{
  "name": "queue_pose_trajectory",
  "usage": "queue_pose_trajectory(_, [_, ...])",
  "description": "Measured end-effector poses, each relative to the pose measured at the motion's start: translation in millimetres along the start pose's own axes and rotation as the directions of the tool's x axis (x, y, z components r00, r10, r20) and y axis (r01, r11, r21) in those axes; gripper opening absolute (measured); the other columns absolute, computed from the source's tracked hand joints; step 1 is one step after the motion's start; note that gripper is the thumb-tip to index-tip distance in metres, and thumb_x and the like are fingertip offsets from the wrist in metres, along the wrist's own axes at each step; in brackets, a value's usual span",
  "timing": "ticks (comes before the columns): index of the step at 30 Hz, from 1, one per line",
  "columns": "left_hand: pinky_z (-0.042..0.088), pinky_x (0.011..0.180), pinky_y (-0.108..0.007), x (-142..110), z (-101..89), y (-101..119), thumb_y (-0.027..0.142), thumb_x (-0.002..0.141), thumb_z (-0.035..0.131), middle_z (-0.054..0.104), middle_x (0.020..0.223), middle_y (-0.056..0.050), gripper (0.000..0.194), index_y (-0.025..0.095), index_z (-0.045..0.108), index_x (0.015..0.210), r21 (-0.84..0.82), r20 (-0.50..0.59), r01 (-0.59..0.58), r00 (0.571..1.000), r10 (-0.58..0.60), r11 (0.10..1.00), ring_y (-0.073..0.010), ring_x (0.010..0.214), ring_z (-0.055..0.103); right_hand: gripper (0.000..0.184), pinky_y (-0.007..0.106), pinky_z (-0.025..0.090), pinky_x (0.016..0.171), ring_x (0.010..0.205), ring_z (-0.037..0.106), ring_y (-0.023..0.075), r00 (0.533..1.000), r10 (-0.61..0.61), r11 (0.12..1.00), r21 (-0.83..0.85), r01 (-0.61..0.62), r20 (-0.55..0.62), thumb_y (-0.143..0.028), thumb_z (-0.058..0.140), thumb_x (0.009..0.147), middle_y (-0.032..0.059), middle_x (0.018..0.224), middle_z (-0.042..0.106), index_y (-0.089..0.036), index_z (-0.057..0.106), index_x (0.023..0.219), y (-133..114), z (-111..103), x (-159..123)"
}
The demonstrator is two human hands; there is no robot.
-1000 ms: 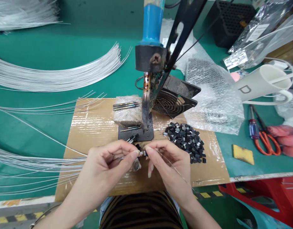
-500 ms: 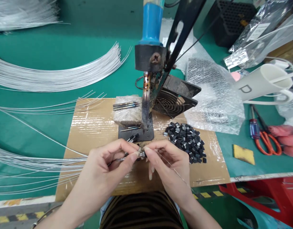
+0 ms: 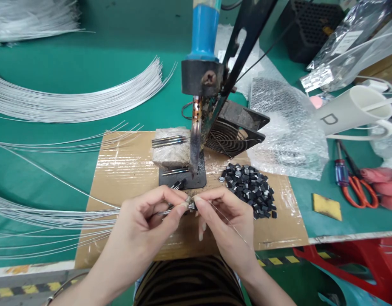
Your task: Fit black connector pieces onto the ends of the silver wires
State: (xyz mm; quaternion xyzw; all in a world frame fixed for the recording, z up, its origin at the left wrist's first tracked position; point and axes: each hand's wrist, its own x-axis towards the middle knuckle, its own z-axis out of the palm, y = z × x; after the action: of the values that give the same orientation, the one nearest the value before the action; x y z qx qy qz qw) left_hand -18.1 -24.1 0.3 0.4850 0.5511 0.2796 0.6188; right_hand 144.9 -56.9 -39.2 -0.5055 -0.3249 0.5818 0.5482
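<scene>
Movement: almost none.
Left hand (image 3: 151,221): fingers pinching wires (image 3: 164,212).
Right hand (image 3: 228,221): fingers pinching thin strand (image 3: 230,225).
Cardboard (image 3: 287,221): black parts (image 3: 248,187) piled rightward.

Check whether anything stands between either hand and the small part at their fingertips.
Nothing visible does: the left hand and right hand both have fingers right at the small part. The soldering iron stands beyond them, not between.

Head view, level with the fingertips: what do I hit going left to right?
White wires → left hand → small part at the fingertips → right hand → black pile → yellow sponge → scissors → pink bundle.
</scene>
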Motion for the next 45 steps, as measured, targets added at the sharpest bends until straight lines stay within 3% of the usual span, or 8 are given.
queue_pose_trajectory(12, [0.053, 0.069, -0.015, 0, 6.6, 3, 0.028, 0.091, 0.076, 0.080, 0.094, -0.001, 0.016, 0.021, 0.076, 0.077, -0.015, -0.090, 0.012, 0.996, -0.014, 1.000, -0.0114, 0.079, 0.071, 0.009, 0.017, 0.048, 0.045, 0.048, 0.056, 0.0061, 1.000, -0.006, 1.000, -0.006, 0.006, 0.004, -0.031, 0.078, 0.097, -0.0040, 0.070, 0.066, -0.024, 0.077, 0.091, 2, -1, -1])
queue_pose_trajectory(19, [0.052, 0.064, -0.015, 11, -2.7, -3, 0.030, 0.095, 0.073, 0.080, 0.097, -0.003, 0.017, 0.021, 0.076, 0.082, 0.076, -0.005, -0.054, 0.999, 0.054, 0.996, -0.0113, 0.077, 0.069, 0.037, 0.029, 0.050, 0.062, 0.069, 0.057, 0.0129, 0.980, -0.196, 0.949, -0.246, 0.198, 0.035, -0.036, 0.036, 0.115, 0.0021, 0.097, 0.066, -0.031, 0.069, 0.131, 4, -13, -7])
queue_pose_trajectory(22, [0.047, 0.059, -0.015, 13, -3.7, -4, 0.030, 0.095, 0.073, 0.079, 0.096, -0.003, 0.017, 0.020, 0.075, 0.081, 0.105, -0.034, -0.061, 0.997, 0.065, 0.993, -0.0095, 0.071, 0.066, 0.033, 0.030, 0.048, 0.065, 0.071, 0.057, 0.0142, 0.975, -0.220, 0.926, -0.305, 0.220, 0.034, -0.029, 0.036, 0.115, -0.0008, 0.097, 0.072, -0.034, 0.056, 0.140, 3, -18, -9])
queue_pose_trajectory(24, [0.047, 0.058, -0.014, 13, -3.3, -4, 0.029, 0.094, 0.074, 0.079, 0.094, -0.002, 0.017, 0.020, 0.075, 0.081, 0.106, -0.043, -0.064, 0.997, 0.069, 0.992, -0.0087, 0.070, 0.065, 0.028, 0.031, 0.046, 0.067, 0.073, 0.058, 0.0148, 0.971, -0.240, 0.908, -0.348, 0.233, 0.024, -0.026, 0.038, 0.113, -0.0023, 0.093, 0.072, -0.033, 0.052, 0.136, 2, -21, -9])
queue_pose_trajectory(26, [0.048, 0.060, -0.013, 14, -2.8, -3, 0.028, 0.093, 0.075, 0.079, 0.093, -0.002, 0.016, 0.019, 0.075, 0.080, 0.105, -0.051, -0.070, 0.996, 0.076, 0.992, -0.0085, 0.070, 0.066, 0.018, 0.032, 0.041, 0.066, 0.073, 0.054, 0.0148, 0.968, -0.248, 0.889, -0.391, 0.239, 0.026, -0.024, 0.039, 0.112, -0.0027, 0.088, 0.064, -0.029, 0.056, 0.115, 0, -24, -9])
queue_pose_trajectory(29, [0.050, 0.062, -0.013, 17, -2.0, 0, 0.028, 0.092, 0.075, 0.079, 0.095, -0.003, 0.015, 0.019, 0.075, 0.080, 0.113, -0.067, -0.079, 0.994, 0.087, 0.990, -0.0085, 0.071, 0.067, 0.028, 0.033, 0.035, 0.066, 0.072, 0.045, 0.0149, 0.959, -0.274, 0.852, -0.446, 0.274, 0.066, -0.021, 0.037, 0.111, -0.0024, 0.082, 0.047, -0.024, 0.047, 0.086, -3, -26, -8])
queue_pose_trajectory(37, [0.048, 0.057, -0.013, 23, 3.7, 6, 0.027, 0.089, 0.075, 0.080, 0.087, -0.003, 0.015, 0.018, 0.074, 0.076, 0.076, -0.088, -0.103, 0.990, 0.110, 0.992, -0.0085, 0.066, 0.064, 0.017, 0.041, 0.048, 0.109, 0.125, 0.064, 0.0223, 0.941, -0.328, 0.859, -0.389, 0.333, 0.080, -0.013, 0.060, 0.103, 0.0048, 0.128, 0.068, -0.023, 0.055, 0.091, -11, -17, 0])
queue_pose_trajectory(45, [0.049, 0.057, -0.013, 25, 4.5, 5, 0.028, 0.091, 0.075, 0.080, 0.090, -0.001, 0.010, 0.020, 0.078, 0.085, 0.088, -0.099, -0.095, 0.990, 0.104, 0.992, -0.0079, 0.064, 0.064, 0.021, 0.039, 0.060, 0.104, 0.117, 0.076, 0.0219, 0.949, -0.304, 0.881, -0.353, 0.314, 0.086, -0.007, 0.066, 0.098, 0.0031, 0.125, 0.077, -0.025, 0.058, 0.092, -12, -14, 3])
